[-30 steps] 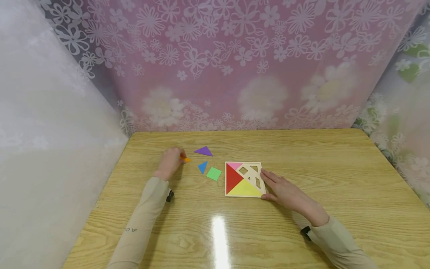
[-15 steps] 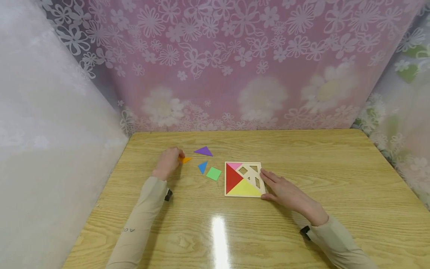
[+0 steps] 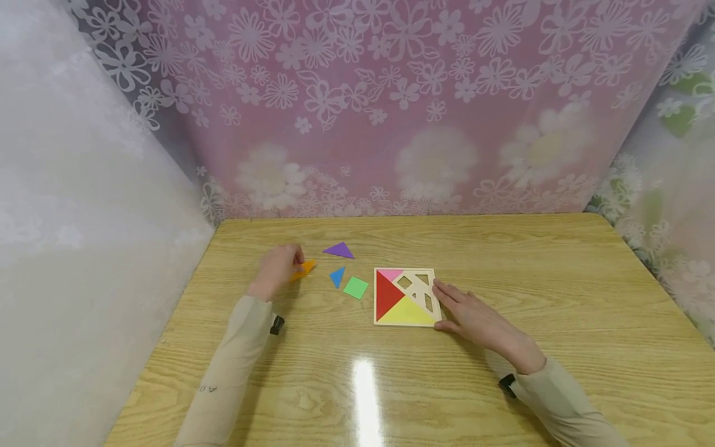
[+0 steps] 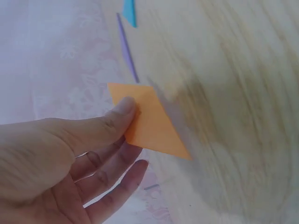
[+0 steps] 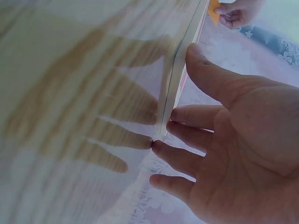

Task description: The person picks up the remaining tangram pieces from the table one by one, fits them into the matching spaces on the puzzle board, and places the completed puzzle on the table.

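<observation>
My left hand (image 3: 275, 270) pinches an orange parallelogram tangram piece (image 4: 154, 123) between thumb and fingers, at the left of the table. In the left wrist view the thumb presses on its broad face, and the piece is tilted up. My right hand (image 3: 477, 318) lies along the right edge of a square wooden tangram board (image 3: 419, 290), its fingers fairly straight and touching the rim. Set in the board are a red triangle (image 3: 388, 298), a yellow triangle (image 3: 408, 314) and a pink triangle (image 3: 388, 274). Several cut-outs show in its upper right part.
Between the left hand and the board lie a purple triangle (image 3: 339, 251), a blue triangle (image 3: 337, 277) and a green square (image 3: 355, 287). The wooden table (image 3: 503, 248) ends at a flowered pink curtain (image 3: 357, 124) behind, with pale cloth at both sides.
My left hand has drawn slightly left and toward me, turning the orange parallelogram so that more of its face shows. The right hand and the board have stayed in place.
</observation>
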A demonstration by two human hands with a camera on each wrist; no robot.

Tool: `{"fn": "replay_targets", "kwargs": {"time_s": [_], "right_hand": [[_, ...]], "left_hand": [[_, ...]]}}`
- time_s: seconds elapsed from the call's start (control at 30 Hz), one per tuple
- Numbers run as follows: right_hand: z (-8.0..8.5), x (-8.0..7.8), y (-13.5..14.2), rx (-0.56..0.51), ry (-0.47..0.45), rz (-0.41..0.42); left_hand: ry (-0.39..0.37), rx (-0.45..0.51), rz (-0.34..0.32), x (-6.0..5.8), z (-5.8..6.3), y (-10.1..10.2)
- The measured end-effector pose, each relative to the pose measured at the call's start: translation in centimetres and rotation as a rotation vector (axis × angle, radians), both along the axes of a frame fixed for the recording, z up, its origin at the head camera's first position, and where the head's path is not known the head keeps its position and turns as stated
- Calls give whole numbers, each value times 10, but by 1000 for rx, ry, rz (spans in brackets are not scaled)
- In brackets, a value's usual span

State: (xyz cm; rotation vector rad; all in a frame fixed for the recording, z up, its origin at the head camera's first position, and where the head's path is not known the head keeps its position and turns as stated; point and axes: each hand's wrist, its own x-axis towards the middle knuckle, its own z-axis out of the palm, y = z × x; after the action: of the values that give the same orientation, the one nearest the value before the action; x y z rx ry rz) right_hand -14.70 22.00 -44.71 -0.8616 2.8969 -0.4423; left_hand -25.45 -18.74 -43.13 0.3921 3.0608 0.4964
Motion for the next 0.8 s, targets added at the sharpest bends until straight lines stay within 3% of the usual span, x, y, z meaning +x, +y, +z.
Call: {"fn": "replay_targets", "kwargs": {"time_s": [0.37,0.8], "right_hand": [[-1,-1,0,-1,1,-1],[-1,1,-1,65,58,-18]], "left_hand": [[117,106,-110,27,18,31],[84,327,-231,43,14,90]]}}
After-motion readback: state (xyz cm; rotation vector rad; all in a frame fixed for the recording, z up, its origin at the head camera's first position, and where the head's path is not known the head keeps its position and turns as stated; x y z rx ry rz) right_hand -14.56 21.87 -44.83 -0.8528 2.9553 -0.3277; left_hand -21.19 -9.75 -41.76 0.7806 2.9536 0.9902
